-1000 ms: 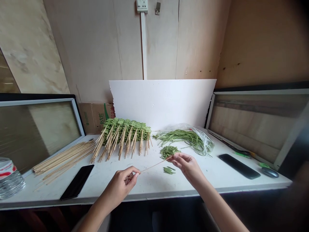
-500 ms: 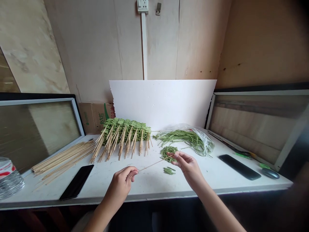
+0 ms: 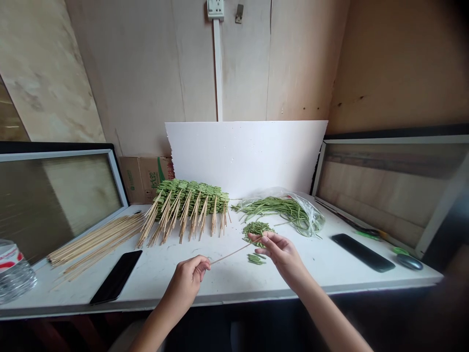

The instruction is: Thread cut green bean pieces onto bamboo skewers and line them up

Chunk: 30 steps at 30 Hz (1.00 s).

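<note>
My left hand [image 3: 188, 279] pinches the near end of a thin bamboo skewer [image 3: 234, 252] over the white table [image 3: 227, 278]. The skewer slants up to the right, where my right hand [image 3: 280, 252] closes its fingertips around the tip and a small green bean piece [image 3: 261, 243]. Just beyond my right hand lies a small heap of cut bean pieces [image 3: 256, 228], and a few more pieces [image 3: 255, 258] lie under the skewer.
Finished bean skewers [image 3: 186, 205] are stacked at the back, bare skewers [image 3: 97, 239] lie left, long beans in a plastic bag [image 3: 286, 209] right. A black phone [image 3: 117, 276], a dark case [image 3: 362, 252], a mouse [image 3: 409, 261] and a water bottle [image 3: 14, 271] also sit on the table.
My left hand has drawn slightly nearer along the table. My right hand has shifted a little left and down at the skewer tip, with the bean piece.
</note>
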Available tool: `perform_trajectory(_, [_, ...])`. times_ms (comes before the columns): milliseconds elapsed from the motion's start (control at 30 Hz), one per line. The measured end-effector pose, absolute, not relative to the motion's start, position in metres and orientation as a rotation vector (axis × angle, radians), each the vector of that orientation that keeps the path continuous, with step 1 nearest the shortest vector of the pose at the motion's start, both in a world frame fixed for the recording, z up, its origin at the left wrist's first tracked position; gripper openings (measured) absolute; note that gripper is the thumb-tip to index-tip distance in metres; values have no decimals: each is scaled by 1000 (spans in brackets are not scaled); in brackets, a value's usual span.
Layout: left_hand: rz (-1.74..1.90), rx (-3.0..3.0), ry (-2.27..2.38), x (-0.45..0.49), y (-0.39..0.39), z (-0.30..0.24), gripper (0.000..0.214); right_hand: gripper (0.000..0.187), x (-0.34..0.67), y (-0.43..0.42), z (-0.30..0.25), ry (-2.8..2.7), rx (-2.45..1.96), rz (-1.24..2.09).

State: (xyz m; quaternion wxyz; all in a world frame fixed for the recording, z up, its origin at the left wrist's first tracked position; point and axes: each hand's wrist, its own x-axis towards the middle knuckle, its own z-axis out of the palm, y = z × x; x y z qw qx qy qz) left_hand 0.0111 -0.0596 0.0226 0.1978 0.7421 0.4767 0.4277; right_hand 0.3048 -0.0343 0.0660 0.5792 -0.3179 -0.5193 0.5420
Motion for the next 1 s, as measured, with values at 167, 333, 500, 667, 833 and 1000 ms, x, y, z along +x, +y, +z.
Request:
perform_trajectory(167, [1195, 2019, 1326, 13, -60, 27, 36, 34, 307, -31, 66, -1224, -772, 1233])
perform_trajectory(333, [1181, 1903, 1346, 18, -61, 32, 29, 36, 309, -25, 60, -1142, -832, 1183])
perform_trajectory(500, [1158, 1920, 1386, 21, -63, 30, 30, 36, 309, -29, 67, -1206, -852, 1200])
perform_trajectory(667, [1172, 2021, 1377, 20, -61, 23, 30, 38, 306, -33, 70, -1230, -849, 1223])
perform_trajectory(833, [1144, 2005, 1320, 26, -64, 22, 30, 38, 295, -36, 66, -1246, -849, 1232])
perform_trajectory(1000, [1137, 1968, 1337, 29, -62, 21, 34, 38, 292, -34, 62, -1262, -854, 1228])
